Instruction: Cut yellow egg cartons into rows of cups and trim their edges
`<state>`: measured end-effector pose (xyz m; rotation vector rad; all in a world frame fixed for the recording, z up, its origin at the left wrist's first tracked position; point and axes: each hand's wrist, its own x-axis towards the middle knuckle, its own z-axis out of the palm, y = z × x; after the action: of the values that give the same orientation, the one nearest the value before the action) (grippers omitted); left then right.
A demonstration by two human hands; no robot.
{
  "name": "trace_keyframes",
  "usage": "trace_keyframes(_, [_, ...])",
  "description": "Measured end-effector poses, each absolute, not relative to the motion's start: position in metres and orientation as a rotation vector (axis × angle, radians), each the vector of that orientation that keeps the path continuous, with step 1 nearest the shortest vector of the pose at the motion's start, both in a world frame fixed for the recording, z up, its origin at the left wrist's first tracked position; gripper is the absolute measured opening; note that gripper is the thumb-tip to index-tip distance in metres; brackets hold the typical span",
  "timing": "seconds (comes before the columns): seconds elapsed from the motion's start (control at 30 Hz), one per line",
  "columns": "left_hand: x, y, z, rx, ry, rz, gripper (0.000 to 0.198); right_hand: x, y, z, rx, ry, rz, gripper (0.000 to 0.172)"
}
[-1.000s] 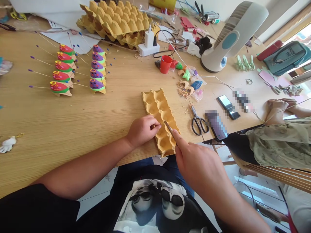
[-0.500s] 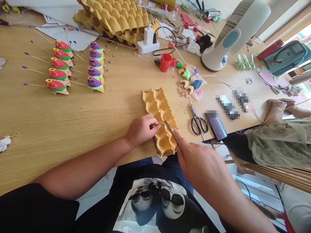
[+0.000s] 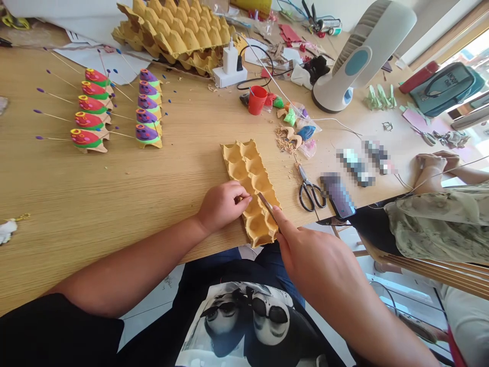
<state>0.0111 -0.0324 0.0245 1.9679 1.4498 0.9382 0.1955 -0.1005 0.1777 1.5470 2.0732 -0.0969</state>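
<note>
On the wooden desk (image 3: 171, 183), at its near edge, lay the yellow egg carton (image 3: 260, 184). The right hand (image 3: 319, 257) had its grip closed around a thin knife (image 3: 266, 204), blade at the carton's middle; the left hand (image 3: 221, 205) rested there, fingers curled, but whether its grip pinched anything, I could not tell. Cutting seemed in hand; the next move probably called for steady pressure.

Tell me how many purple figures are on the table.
5, in one row beyond and left of the small tray: nearest purple figure, second, third, fourth, farthest. Those behind are partly covered; none looks fully hidden.
</note>
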Motion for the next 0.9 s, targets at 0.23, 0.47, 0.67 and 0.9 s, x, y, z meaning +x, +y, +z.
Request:
trace_keyframes(0.23, [0.011, -0.032, 0.024, 1.952, 1.449, 0.934, 0.015, 0.195, -0.102, 0.175, 1.543, 2.094, -0.091, 0.072])
trace_keyframes(0.47, [0.011, -0.031, 0.023, 1.953, 1.453, 0.928, 0.016, 0.208, -0.113, 0.164, 1.621, 2.220, -0.076, 0.064])
trace_keyframes(0.67, [0.010, -0.031, 0.021, 1.955, 1.454, 0.934, 0.014, 0.220, -0.118, 0.148, 1.725, 2.398, -0.089, 0.060])
trace_keyframes(0.9, [0.011, -0.031, 0.023, 1.952, 1.451, 0.932, 0.014, 0.217, -0.116, 0.147, 1.732, 2.345, -0.134, 0.057])
